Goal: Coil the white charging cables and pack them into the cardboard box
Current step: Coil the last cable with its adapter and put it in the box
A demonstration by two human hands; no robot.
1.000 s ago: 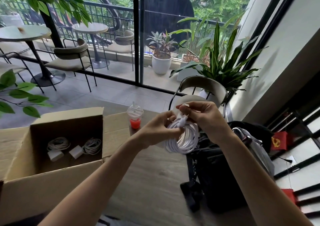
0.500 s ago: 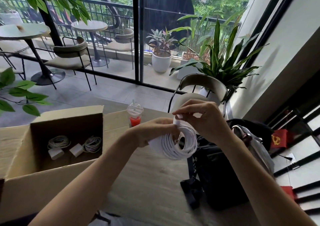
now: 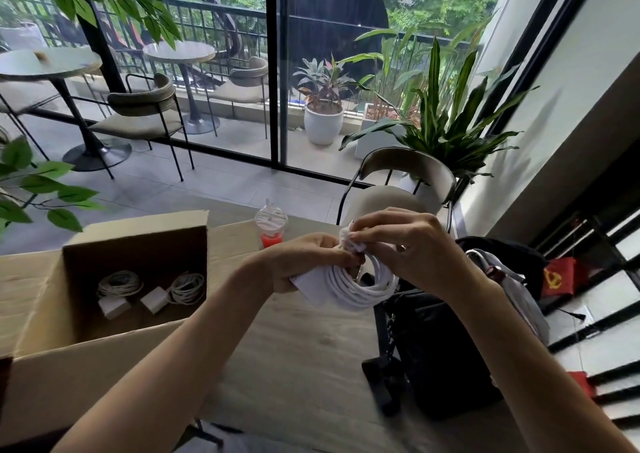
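Above the bench, the left hand grips the coiled cable while the right hand pinches its loose end at the top, apparently securing the coil. Next comes tucking that end, then carrying the coil left into the box, beside two coils already inside.

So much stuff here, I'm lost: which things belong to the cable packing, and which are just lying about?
In the job: white cable held by the left hand and right hand; cardboard box; coiled cables inside it.
Lying about: red drink; black bag; chair; potted plant.
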